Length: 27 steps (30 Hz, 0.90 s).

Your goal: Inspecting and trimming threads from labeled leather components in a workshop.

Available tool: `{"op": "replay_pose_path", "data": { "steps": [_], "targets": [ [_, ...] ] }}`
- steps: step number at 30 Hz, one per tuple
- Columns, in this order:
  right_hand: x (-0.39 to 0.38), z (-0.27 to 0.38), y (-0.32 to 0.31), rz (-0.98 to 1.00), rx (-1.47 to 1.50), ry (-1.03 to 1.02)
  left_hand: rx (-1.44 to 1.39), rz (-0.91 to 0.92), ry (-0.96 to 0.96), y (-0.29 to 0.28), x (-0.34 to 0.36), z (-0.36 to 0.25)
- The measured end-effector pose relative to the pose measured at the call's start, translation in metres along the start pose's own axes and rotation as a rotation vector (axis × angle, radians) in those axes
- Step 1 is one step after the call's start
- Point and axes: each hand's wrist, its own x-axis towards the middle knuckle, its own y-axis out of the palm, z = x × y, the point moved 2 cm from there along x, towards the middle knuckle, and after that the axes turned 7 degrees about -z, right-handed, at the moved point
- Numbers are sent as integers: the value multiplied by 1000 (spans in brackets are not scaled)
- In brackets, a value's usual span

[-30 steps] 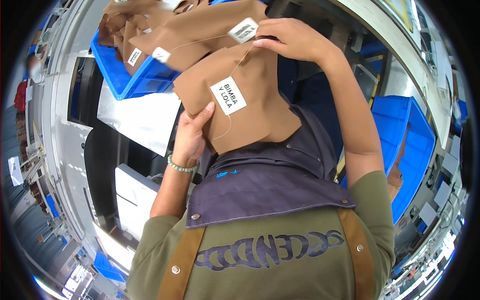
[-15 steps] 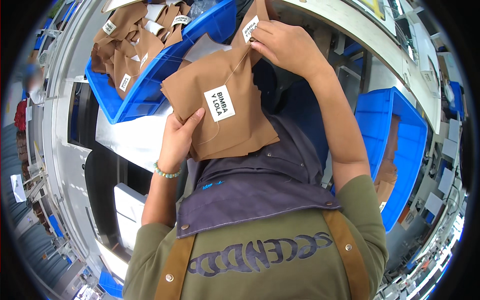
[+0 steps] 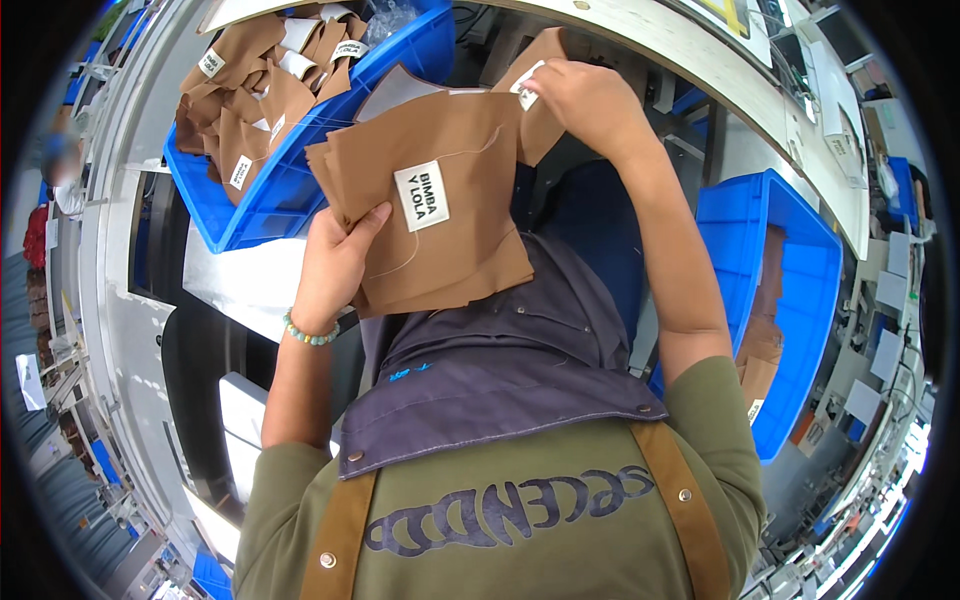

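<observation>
brown fabric pieces with a white label are grasped as a stack by the left hand; the right hand pinches one more labelled piece above, near the blue bin.

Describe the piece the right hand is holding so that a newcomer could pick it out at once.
Start at the blue bin of brown pieces, upper left. To its right, the left hand grips a brown fabric stack. The single brown piece pinched by the right hand rises above that stack, held apart.

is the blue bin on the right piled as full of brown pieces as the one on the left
No, the right blue bin holds only a few brown pieces along one side, while the left blue bin is heaped with them.
</observation>
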Motion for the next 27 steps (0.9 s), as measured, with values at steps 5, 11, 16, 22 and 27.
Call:
{"op": "replay_pose_path", "data": {
  "steps": [5, 11, 16, 22, 27],
  "targets": [
    [3, -10, -14, -331, 256, 344, -144, -202, -52, -38, -14, 2],
    [15, 20, -46, -347, 302, 202, -376, -350, -119, -49, -15, 20],
    [11, 25, -53, -752, 1132, 811, -710, -434, -238, -5, -15, 38],
    [-13, 139, -41, -278, 1488, 848, -1208, -389, -422, 53, -11, 66],
    [-56, 195, 17, 19, 1657, 1000, -1319, -241, -474, 65, -17, 89]
  ]
}}
